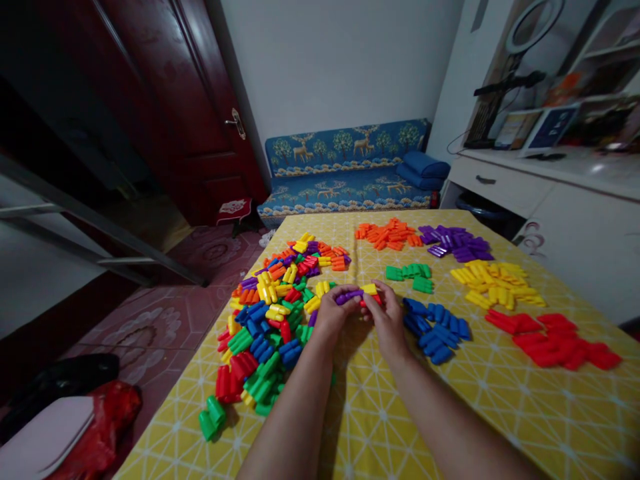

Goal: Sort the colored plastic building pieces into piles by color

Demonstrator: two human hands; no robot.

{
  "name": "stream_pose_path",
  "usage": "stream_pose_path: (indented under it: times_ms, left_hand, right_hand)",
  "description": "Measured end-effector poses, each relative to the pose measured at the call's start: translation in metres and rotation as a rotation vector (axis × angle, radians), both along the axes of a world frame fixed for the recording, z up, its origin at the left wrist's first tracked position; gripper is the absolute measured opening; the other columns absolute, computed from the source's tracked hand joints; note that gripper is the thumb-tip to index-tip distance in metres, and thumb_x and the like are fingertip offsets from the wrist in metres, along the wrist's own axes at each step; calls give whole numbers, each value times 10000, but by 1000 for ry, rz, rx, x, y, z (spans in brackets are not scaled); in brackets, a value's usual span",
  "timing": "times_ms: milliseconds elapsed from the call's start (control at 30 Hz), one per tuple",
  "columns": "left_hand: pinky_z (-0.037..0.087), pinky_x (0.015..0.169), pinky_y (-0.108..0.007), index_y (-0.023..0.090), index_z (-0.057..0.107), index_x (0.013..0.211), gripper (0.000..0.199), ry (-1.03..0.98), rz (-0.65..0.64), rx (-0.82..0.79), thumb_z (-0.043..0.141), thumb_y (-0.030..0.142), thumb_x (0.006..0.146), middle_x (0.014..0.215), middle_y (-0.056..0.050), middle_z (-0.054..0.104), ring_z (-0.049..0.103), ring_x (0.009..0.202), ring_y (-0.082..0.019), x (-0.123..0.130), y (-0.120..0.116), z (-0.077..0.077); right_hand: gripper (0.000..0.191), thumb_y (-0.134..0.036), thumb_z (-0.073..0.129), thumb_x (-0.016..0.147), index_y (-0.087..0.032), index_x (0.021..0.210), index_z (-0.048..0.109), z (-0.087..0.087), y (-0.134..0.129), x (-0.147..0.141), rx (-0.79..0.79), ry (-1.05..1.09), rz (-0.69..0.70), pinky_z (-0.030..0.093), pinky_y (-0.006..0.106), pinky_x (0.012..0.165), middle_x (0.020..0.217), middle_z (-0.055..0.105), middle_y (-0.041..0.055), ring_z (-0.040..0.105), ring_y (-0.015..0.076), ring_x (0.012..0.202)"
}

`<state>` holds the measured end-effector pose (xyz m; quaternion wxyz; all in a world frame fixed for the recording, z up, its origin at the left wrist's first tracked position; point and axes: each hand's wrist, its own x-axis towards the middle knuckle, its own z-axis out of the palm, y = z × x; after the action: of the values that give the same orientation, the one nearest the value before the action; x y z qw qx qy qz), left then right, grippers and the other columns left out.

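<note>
Over the middle of the table, my left hand (332, 309) is closed on a purple bullet-shaped plastic block (349, 297). Close against it, my right hand (389, 313) grips a yellow block (369, 289) and a red block (376, 301). Fingers partly cover these pieces, so I cannot tell whether they are joined. To the left of my hands lies a mixed heap of coloured blocks (270, 287). On the right, blocks lie in piles by colour: blue (440, 330), green (413, 272), orange (387, 233), purple (457, 243), yellow (497, 283) and red (555, 340).
A yellow patterned cloth (370, 413) covers the table. Two green blocks (212, 419) lie near its left edge. Beyond stands a blue sofa (345, 190); a white cabinet (575, 220) is at right. A red bag (113, 420) sits at lower left.
</note>
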<state>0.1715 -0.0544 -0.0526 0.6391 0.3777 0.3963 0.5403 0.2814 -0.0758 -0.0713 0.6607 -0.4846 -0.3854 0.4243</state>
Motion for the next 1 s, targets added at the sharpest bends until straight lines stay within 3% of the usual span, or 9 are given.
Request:
stream_pose_path:
  times_ms: [200,433,533,600,700,767,867,933,1000]
  left_hand:
    - [499,679,-260,138,729,723,154,162,90,106,764,62,593,719,-52,709,636,655,-147,6,1,6]
    - [516,710,-261,154,730,786,174,277,266,147,677,44,662,761,-50,716,653,719,-157,5,7,1]
    - [519,660,-239,148,708,847,157,202,425,112,697,112,694,782,-36,693,640,695,-136,-6,14,-1]
    - [530,658,-234,148,685,903,193,41,462,86,712,155,712,813,-24,681,636,670,-115,-13,18,0]
    - [548,757,-230,161,657,912,179,-284,442,14,698,144,739,872,-17,684,666,756,-105,-18,20,5]
    - [545,850,-245,161,653,887,88,-476,408,-51,644,166,799,936,-44,699,680,908,-131,-21,20,10]
    - [540,942,-329,145,669,945,261,-669,262,-77,503,346,917,1053,-112,702,641,1109,-204,-25,16,15]
    - [528,976,-388,136,669,1035,408,-719,162,-42,442,459,933,1125,-142,687,597,1194,-245,-27,14,15]
    - [510,999,-428,141,658,1109,479,-705,114,-16,441,521,916,1170,-156,673,561,1244,-266,-27,11,14]
  right_hand:
    - [462,-411,736,701,-213,1049,506,1,2,-2,11,68,6,397,191,424,708,580,-54,505,90,505]
    - [454,-372,753,680,-218,1011,484,0,5,-6,55,196,-56,371,167,425,692,584,-66,497,69,495]
    - [461,-359,748,690,-240,1025,456,-5,8,-1,76,273,-145,381,169,446,694,579,-79,495,69,504]
    - [454,-384,739,705,-236,1035,464,-10,12,2,80,245,-175,413,188,474,706,579,-71,505,77,520]
    - [457,-458,693,751,-207,1083,503,-18,21,-1,67,29,-170,509,268,593,835,640,7,596,129,639]
    - [524,-494,652,779,-190,1182,511,-21,27,-8,81,-175,-96,545,350,780,1075,662,102,660,202,893]
    - [617,-506,574,831,-185,1346,460,-21,31,-22,148,-397,70,423,434,1058,1420,500,158,486,264,1308]
    - [599,-489,514,878,-190,1391,435,-17,30,-29,190,-447,125,340,456,1127,1490,430,146,385,255,1393]
    - [556,-473,482,908,-202,1392,440,-12,27,-31,217,-438,131,354,453,1115,1470,456,137,413,245,1372]
